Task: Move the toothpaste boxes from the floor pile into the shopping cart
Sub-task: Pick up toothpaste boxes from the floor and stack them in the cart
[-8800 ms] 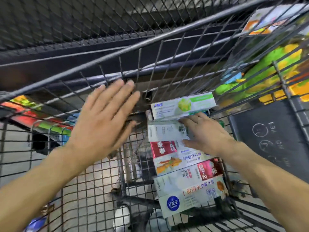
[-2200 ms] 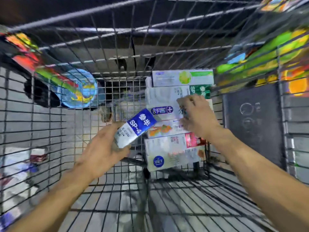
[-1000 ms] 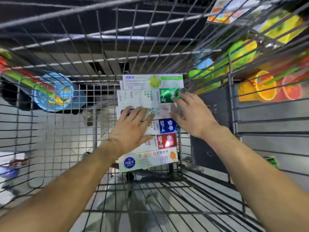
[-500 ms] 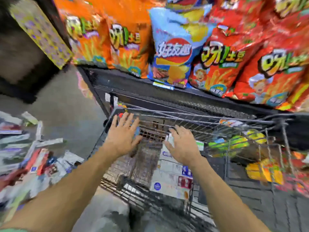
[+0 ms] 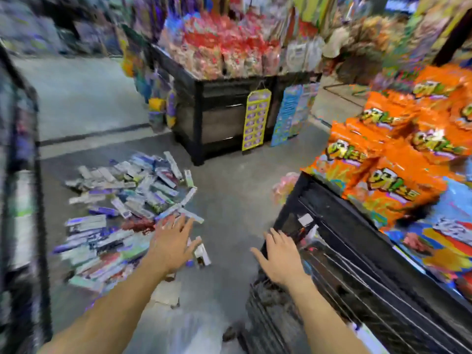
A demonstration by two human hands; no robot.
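Above the floor pile (image 5: 122,200), left hand (image 5: 173,241) and right hand (image 5: 278,259), both spread, empty.

One view only, worn on the head; it looks forward and down from standing height over both forearms; the floor (image 5: 224,205) fills the middle, the toothpaste boxes (image 5: 122,208) lie left of centre, the shopping cart (image 5: 319,277) lower right; motion-blurred.
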